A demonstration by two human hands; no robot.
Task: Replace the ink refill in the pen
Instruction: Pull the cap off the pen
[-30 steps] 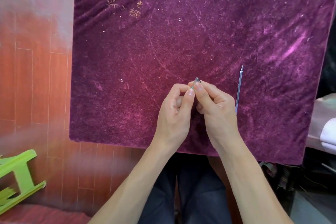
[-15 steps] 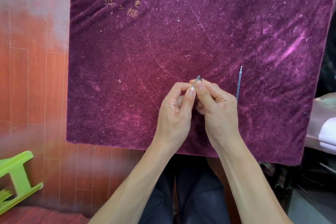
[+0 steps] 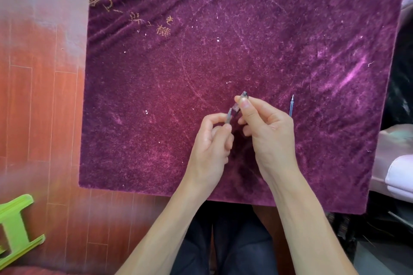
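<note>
Over the near middle of the purple velvet cloth [image 3: 245, 40], my right hand [image 3: 266, 127] pinches a small clear tip piece of the pen [image 3: 242, 96] between thumb and forefinger. My left hand [image 3: 212, 140] holds the pen's barrel [image 3: 229, 115], only its upper end showing above the fingers. The two parts sit a short gap apart. A thin clear ink refill [image 3: 291, 106] lies flat on the cloth just right of my right hand, its tip pointing away from me.
The cloth covers a square table whose near edge [image 3: 156, 192] is by my lap. A green plastic stool [image 3: 15, 227] stands on the red wooden floor at lower left. Pale cushions [image 3: 400, 174] sit at the right edge.
My hands, pressed together around the pen before, have drawn apart. The tip piece has come off the barrel and stays in my right hand. The view has tilted up slightly.
</note>
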